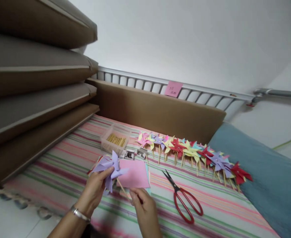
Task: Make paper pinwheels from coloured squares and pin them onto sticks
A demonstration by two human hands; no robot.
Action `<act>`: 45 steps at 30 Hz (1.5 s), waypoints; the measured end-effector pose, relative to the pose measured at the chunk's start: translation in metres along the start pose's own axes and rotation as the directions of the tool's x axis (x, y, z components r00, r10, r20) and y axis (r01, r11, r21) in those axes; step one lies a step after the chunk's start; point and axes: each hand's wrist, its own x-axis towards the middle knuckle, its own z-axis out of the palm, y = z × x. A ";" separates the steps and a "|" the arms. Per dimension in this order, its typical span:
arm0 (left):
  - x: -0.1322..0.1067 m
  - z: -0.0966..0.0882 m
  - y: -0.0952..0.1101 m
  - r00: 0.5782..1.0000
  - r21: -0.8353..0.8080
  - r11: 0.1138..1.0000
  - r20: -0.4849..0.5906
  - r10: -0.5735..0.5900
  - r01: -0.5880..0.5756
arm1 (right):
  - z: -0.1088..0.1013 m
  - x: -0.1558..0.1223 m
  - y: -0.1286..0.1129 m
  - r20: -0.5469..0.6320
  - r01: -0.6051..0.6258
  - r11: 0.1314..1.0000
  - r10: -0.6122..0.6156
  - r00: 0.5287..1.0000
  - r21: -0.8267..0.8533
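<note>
My left hand [93, 190] pinches the middle of a purple paper pinwheel [110, 168], thumb and fingers closed on its folded blades. My right hand [145, 208] grips the lower end of the pinwheel's thin wooden stick [122, 189] between closed fingertips. Both hands hover low over a striped cloth [209, 211]. Just behind the pinwheel lies a stack of coloured paper squares with a pink sheet [135, 173] on top.
Red-handled scissors [183, 198] lie open to the right of my hands. A row of finished pinwheels [190, 152] runs along the back. A clear box of wooden sticks [114, 139] and small metal pieces [132, 154] sit behind the paper. Brown cushions [36, 86] stack at left.
</note>
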 end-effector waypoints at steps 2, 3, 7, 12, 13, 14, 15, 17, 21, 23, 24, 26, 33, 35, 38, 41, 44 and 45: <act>-0.021 -0.003 0.005 0.998 0.020 0.999 0.030 0.047 -0.048 | 0.004 -0.020 -0.012 0.055 -0.070 0.996 0.067 0.996 0.056; -0.031 -0.004 0.007 0.997 0.026 0.997 0.043 0.065 -0.066 | 0.006 -0.028 -0.017 0.071 -0.116 0.990 0.110 0.991 0.085; -0.062 -0.009 0.015 0.995 0.048 0.996 0.065 0.071 -0.075 | 0.012 -0.052 -0.035 0.126 -0.322 0.924 0.301 0.945 0.207; -0.096 -0.011 0.027 0.995 0.062 0.997 0.099 0.034 -0.041 | 0.013 -0.075 -0.059 0.184 -0.388 0.889 0.351 0.918 0.242; -0.103 -0.011 0.030 0.992 0.067 0.997 0.118 0.032 -0.040 | 0.013 -0.079 -0.065 0.186 -0.385 0.889 0.347 0.919 0.248; -0.110 -0.012 0.033 0.989 0.075 0.996 0.142 0.029 -0.040 | 0.011 -0.084 -0.070 0.187 -0.383 0.888 0.343 0.920 0.255; -0.117 -0.014 0.037 0.986 0.085 0.996 0.165 0.026 -0.040 | 0.009 -0.088 -0.075 0.188 -0.380 0.887 0.339 0.922 0.263; -0.129 -0.020 0.045 0.980 0.100 0.994 0.196 0.020 -0.041 | 0.004 -0.095 -0.084 0.186 -0.375 0.883 0.333 0.924 0.283; -0.139 -0.043 0.064 0.987 0.112 0.991 0.154 0.050 -0.068 | -0.010 -0.106 -0.098 0.175 -0.367 0.877 0.327 0.929 0.311; -0.139 -0.052 0.073 0.987 0.176 0.975 0.116 0.113 -0.132 | -0.015 -0.110 -0.103 0.172 -0.363 0.878 0.324 0.930 0.313; -0.138 -0.055 0.078 0.982 0.218 0.960 0.105 0.154 -0.174 | -0.017 -0.111 -0.105 0.172 -0.361 0.879 0.321 0.931 0.312; -0.136 -0.059 0.086 0.966 0.313 0.914 0.103 0.236 -0.257 | -0.019 -0.113 -0.109 0.178 -0.357 0.881 0.315 0.932 0.311; -0.142 -0.057 0.095 0.956 0.437 0.850 0.158 0.249 -0.293 | -0.013 -0.112 -0.117 0.253 -0.365 0.884 0.297 0.921 0.291; -0.145 -0.059 0.097 0.946 0.450 0.832 0.172 0.276 -0.324 | -0.009 -0.110 -0.118 0.272 -0.365 0.885 0.289 0.918 0.288; -0.146 -0.063 0.100 0.927 0.494 0.785 0.166 0.338 -0.374 | -0.002 -0.107 -0.117 0.296 -0.365 0.884 0.279 0.914 0.294; -0.144 -0.068 0.100 0.914 0.556 0.734 0.137 0.382 -0.390 | 0.003 -0.105 -0.112 0.323 -0.383 0.874 0.285 0.902 0.299; -0.140 -0.070 0.094 0.919 0.589 0.719 0.118 0.375 -0.369 | 0.004 -0.106 -0.106 0.331 -0.405 0.860 0.302 0.894 0.310; -0.139 -0.070 0.091 0.927 0.583 0.732 0.110 0.359 -0.353 | 0.003 -0.106 -0.104 0.328 -0.410 0.855 0.307 0.894 0.317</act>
